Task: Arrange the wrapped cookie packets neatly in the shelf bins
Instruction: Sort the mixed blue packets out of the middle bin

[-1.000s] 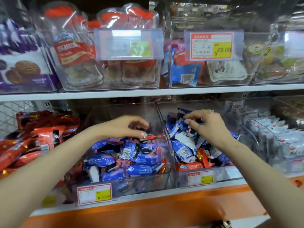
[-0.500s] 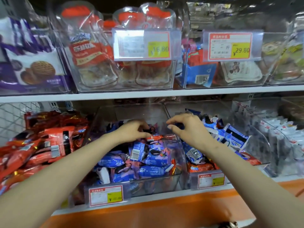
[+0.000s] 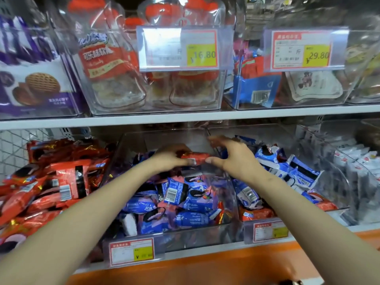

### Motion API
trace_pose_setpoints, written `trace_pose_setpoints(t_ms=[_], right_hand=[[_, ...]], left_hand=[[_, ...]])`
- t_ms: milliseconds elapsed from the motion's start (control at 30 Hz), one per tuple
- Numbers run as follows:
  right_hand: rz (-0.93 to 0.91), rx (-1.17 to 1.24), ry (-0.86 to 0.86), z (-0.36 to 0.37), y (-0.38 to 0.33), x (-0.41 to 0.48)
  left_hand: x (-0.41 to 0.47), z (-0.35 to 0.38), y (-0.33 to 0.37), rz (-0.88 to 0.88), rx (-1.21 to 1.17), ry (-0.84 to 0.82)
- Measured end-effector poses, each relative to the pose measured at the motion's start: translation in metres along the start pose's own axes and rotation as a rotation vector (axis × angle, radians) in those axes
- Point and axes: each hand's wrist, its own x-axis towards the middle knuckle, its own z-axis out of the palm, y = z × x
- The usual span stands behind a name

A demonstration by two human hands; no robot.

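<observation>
one red packet (image 3: 195, 157) lies crosswise between both hands: left hand (image 3: 167, 160) pinches its left end; right hand (image 3: 234, 161), fingers (image 3: 221, 141) spread, sits just beside its right end.

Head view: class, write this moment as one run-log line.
left hand: grips red packet | right hand: open, at packet's end | where: above middle bin | bin holds: blue packets

shop, snack aisle. evidence: white shelves (image 3: 185, 117) holding clear bins (image 3: 224, 194) of wrapped snacks (image 3: 191, 219); red-and-yellow price tags (image 3: 201, 55) clipped on bin fronts, reading 16.80 and 29.80.
</observation>
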Motion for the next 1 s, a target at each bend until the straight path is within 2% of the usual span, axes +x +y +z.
trace_pose_setpoints(t_ms=[67,133,267,333,467,533,667,767,867,1000], right_hand=[[-0.029,0.006,-0.042,0.003,0.0,0.001],[-0.053,0.03,-0.05,0.005,-0.002,-0.001],[-0.086,0.0,0.05,0.004,-0.011,-0.003],[-0.038,-0.017,0.127,-0.001,-0.013,-0.003],[0.079,0.084,0.255,-0.012,-0.01,-0.006],[0.085,0.112,0.244,-0.012,-0.008,-0.01],[0.076,0.138,0.179,-0.01,-0.007,-0.017],[0.067,0.141,0.16,-0.011,-0.007,-0.02],[0.054,0.136,0.165,-0.012,-0.007,-0.022],[0.046,0.135,0.176,-0.015,-0.007,-0.024]], left_hand=[[-0.016,-0.015,0.012,0.1,-0.14,-0.035],[-0.028,-0.023,0.02,0.157,-0.175,-0.03],[-0.038,-0.026,0.022,0.145,-0.247,0.025],[-0.044,-0.027,0.019,0.072,-0.306,-0.101],[-0.06,-0.02,0.019,0.034,0.06,-0.638],[-0.067,-0.006,0.023,0.084,0.186,-0.717],[-0.071,0.009,0.027,0.181,0.22,-0.517],[-0.069,0.008,0.027,0.185,0.211,-0.45],[-0.066,0.013,0.029,0.199,0.36,-0.378],[-0.056,0.019,0.022,0.235,0.568,-0.077]])
